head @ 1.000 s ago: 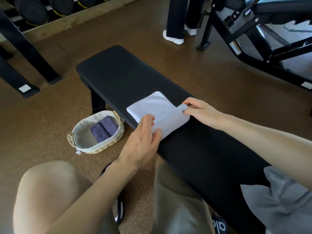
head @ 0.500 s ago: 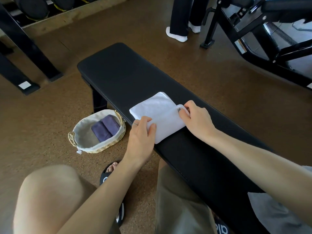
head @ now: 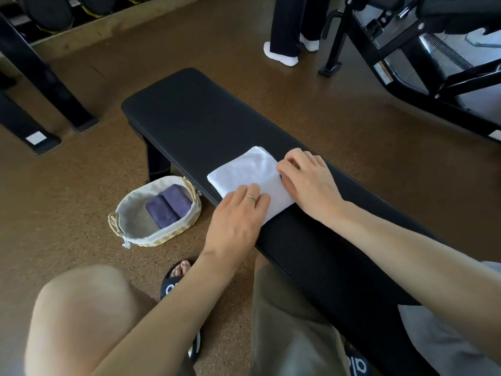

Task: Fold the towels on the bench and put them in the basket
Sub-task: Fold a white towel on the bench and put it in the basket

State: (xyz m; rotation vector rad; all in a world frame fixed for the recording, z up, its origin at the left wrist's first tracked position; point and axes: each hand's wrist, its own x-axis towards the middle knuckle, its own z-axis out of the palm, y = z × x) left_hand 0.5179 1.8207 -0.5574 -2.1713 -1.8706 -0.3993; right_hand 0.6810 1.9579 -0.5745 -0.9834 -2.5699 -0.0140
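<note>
Finishing: fold now closed on white towel (head: 250,173), flap that stood raised a second ago laid flat.
Knees: bare knee and shorts nearest camera, sandalled foot (head: 177,278) on floor beside.
Grey cloth: heap (head: 444,337) at near right on bench, likely another towel waiting; unfolded.
Left hand: (head: 238,215) lying on towel's near corner, fingers straight and together, pressing down; ring on one finger; moved slightly onto cloth since half a second ago.
Right hand: (head: 309,180) at towel's right edge, fingers curled, tips tucked at fold; whether pinching cloth or only pressing, cannot tell.
Towel place: flat on bench (head: 189,109), near its left edge, between both hands.
Basket: (head: 156,234) on floor just left of bench, two folded purple towels (head: 169,206) inside, room beside them.
Meaning: white towel appears compact enough; next step probably lifting it over to basket, gripping so layers do not spring open.
Far: another person's legs in white socks (head: 282,57), black machine frame (head: 406,50).
</note>
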